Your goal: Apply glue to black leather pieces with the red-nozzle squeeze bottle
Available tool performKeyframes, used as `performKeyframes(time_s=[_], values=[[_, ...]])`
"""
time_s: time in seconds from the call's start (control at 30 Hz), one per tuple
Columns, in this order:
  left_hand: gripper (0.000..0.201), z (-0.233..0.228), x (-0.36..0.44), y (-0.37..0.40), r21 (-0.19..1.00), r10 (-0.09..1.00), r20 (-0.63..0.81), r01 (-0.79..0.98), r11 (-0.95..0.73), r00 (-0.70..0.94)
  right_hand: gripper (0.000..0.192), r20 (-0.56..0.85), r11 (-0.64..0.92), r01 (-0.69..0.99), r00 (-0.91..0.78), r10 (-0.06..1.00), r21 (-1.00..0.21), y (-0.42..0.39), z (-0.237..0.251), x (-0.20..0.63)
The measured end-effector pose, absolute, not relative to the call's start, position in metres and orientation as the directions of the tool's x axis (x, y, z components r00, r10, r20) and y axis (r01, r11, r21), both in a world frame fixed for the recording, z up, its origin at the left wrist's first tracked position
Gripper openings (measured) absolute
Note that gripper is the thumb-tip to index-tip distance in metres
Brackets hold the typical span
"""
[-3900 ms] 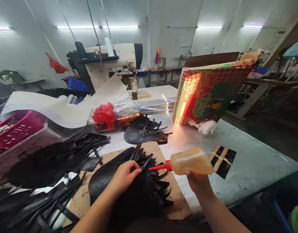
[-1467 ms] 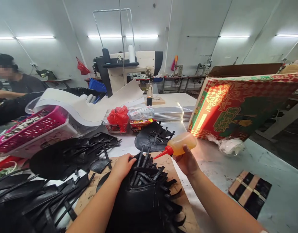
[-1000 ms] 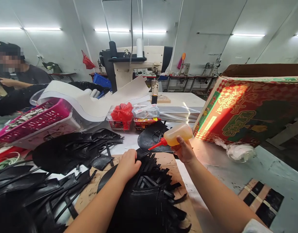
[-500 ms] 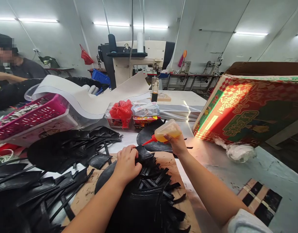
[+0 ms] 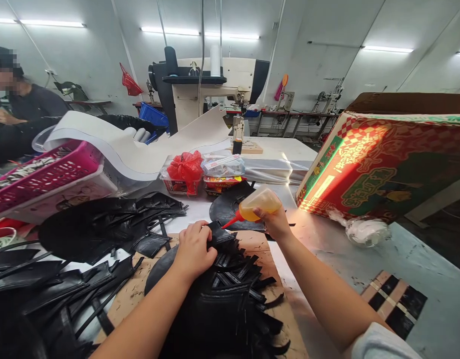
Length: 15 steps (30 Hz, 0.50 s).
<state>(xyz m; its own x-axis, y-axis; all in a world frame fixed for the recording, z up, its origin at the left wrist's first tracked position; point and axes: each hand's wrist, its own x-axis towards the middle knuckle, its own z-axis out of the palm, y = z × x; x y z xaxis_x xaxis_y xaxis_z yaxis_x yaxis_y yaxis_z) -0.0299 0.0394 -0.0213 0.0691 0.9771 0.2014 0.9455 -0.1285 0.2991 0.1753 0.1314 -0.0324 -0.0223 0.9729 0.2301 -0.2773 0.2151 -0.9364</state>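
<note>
Near centre, the left hand [image 5: 194, 248] pinches down a strap of the black leather piece [image 5: 230, 289] on the cardboard; pressing it flat seems wise while the right hand [image 5: 275, 222], wrapped around the glue bottle [image 5: 258, 203] just beyond, aims its red nozzle low.

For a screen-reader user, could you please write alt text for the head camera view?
The right hand tilts an amber squeeze bottle, red nozzle down, toward black strips that the left hand presses on a brown board.

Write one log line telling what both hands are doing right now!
left hand: presses black strap stack | right hand: grips glue bottle, red nozzle aimed at straps | base: cardboard sheet
</note>
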Motion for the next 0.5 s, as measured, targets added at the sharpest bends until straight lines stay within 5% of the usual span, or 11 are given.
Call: performKeyframes(time_s=[0.5], values=[[0.013, -0.021, -0.03, 0.041, 0.302, 0.979, 0.198, 0.947, -0.113, 0.053, 0.072, 0.157, 0.164, -0.33, 0.048, 0.986, -0.93, 0.11, -0.044, 0.202]])
